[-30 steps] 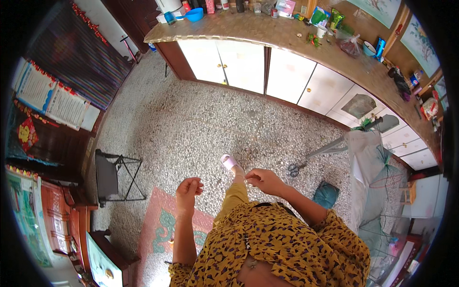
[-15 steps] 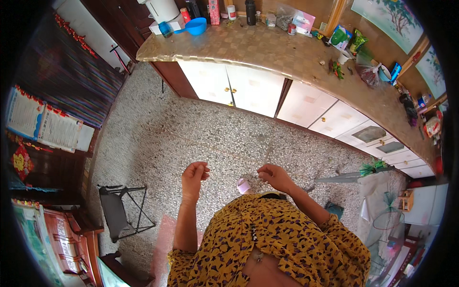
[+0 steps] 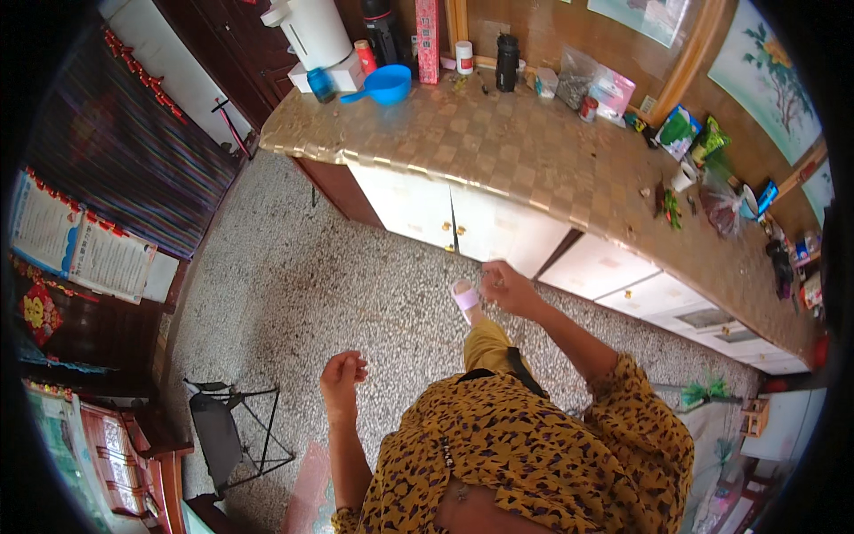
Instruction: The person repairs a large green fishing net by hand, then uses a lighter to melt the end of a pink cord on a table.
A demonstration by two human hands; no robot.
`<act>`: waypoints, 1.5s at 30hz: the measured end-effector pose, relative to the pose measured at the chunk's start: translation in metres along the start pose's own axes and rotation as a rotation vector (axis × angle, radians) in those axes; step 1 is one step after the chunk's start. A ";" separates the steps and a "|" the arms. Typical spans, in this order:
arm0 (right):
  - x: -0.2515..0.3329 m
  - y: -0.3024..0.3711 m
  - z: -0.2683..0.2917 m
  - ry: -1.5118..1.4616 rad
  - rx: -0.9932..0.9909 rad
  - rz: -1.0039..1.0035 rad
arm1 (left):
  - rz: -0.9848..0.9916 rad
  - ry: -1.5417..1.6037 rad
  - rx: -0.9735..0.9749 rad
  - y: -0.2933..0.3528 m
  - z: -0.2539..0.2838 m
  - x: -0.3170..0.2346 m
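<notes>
My left hand (image 3: 342,381) is held out over the speckled floor, its fingers curled in loosely and no object visible in them. Farther forward, my right hand (image 3: 509,289) is also curled closed, near the white cabinet doors (image 3: 498,227) below the counter; nothing shows in its fingers. Just left of it, my foot in a pink slipper (image 3: 464,301) is stepping forward. Neither hand touches anything I can see. On the counter (image 3: 498,142) stands a blue dipper (image 3: 388,84), out of reach of both hands.
A dark folding stool (image 3: 218,432) stands on the floor at left. Along the counter's back are a white water boiler (image 3: 316,36), a black bottle (image 3: 506,64), bags and green peppers (image 3: 669,206). A wooden cabinet (image 3: 147,454) is at lower left, a striped curtain (image 3: 124,151) at far left.
The counter and cabinets have come nearer as I step forward. My right hand has moved up toward the doors, while my left has dropped lower and back. The slippered foot now reaches ahead.
</notes>
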State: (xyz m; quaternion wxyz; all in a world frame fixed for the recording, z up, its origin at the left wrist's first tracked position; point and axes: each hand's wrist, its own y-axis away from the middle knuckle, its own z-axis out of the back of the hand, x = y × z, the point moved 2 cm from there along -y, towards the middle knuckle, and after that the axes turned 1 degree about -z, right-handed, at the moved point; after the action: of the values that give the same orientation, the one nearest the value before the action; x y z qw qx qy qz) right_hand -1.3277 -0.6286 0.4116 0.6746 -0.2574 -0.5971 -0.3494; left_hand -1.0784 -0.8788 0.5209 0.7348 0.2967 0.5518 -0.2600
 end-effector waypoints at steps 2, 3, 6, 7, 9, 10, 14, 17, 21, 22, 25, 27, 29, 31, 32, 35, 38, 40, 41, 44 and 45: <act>0.011 -0.074 0.028 0.005 -0.050 -0.006 | -0.039 0.023 -0.075 -0.032 0.001 0.000; 0.025 -0.111 0.041 -0.056 -0.036 -0.001 | -0.042 0.044 -0.125 -0.046 0.003 0.002; 0.035 -0.233 0.085 -0.170 -0.214 -0.009 | -0.039 0.109 -0.225 -0.097 -0.012 -0.011; 0.042 -0.269 0.094 -0.198 -0.239 -0.012 | 0.001 0.108 -0.254 -0.108 -0.014 -0.016; 0.061 -0.342 0.118 -0.187 -0.295 0.026 | 0.036 0.091 -0.285 -0.137 -0.023 -0.031; 0.069 -0.379 0.130 -0.149 -0.323 0.064 | 0.034 0.073 -0.290 -0.152 -0.026 -0.040; 0.093 -0.517 0.180 0.084 -0.583 0.116 | 0.056 0.029 -0.306 -0.208 -0.051 -0.075; 0.139 -0.569 0.183 -0.086 -0.541 0.225 | 0.125 -0.024 -0.341 -0.226 -0.059 -0.078; 0.118 -0.665 0.236 0.222 -0.833 0.165 | 0.189 -0.057 -0.340 -0.256 -0.075 -0.084; 0.135 -0.670 0.236 0.242 -0.805 0.135 | 0.207 -0.049 -0.370 -0.259 -0.075 -0.085; 0.142 -0.708 0.237 0.222 -0.803 0.046 | 0.239 -0.045 -0.406 -0.266 -0.076 -0.083; 0.107 -0.743 0.251 0.125 -0.897 0.124 | 0.266 -0.062 -0.397 -0.266 -0.078 -0.083; 0.091 -0.762 0.271 0.006 -0.848 0.301 | 0.256 -0.084 -0.383 -0.274 -0.078 -0.083; 0.096 -0.758 0.256 -0.141 -0.790 0.272 | 0.251 -0.080 -0.392 -0.273 -0.072 -0.080; 0.099 -0.751 0.249 -0.140 -0.815 0.305 | 0.255 -0.076 -0.400 -0.273 -0.069 -0.078; 0.116 -0.715 0.234 -0.199 -0.863 0.435 | 0.256 -0.064 -0.392 -0.280 -0.062 -0.074; 0.120 -0.669 0.243 -0.264 -0.748 0.588 | 0.205 -0.114 -0.297 -0.298 -0.059 -0.078; 0.135 -0.615 0.229 -0.236 -0.607 0.598 | 0.134 -0.112 -0.249 -0.310 -0.056 -0.082; 0.141 -0.585 0.222 -0.221 -0.542 0.601 | 0.092 -0.114 -0.225 -0.321 -0.055 -0.090; 0.135 -0.515 0.214 -0.198 -0.341 0.576 | -0.211 -0.263 -0.030 -0.350 -0.075 -0.154; 0.138 -0.488 0.210 -0.182 -0.296 0.543 | -0.368 -0.247 0.036 -0.358 -0.084 -0.176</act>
State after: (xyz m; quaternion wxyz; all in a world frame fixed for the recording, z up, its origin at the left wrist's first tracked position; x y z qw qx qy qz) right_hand -1.8334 -0.7944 0.5461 0.6423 -0.5330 -0.5070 -0.2152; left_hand -1.4324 -1.0549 0.6194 0.7316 0.1701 0.4976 -0.4339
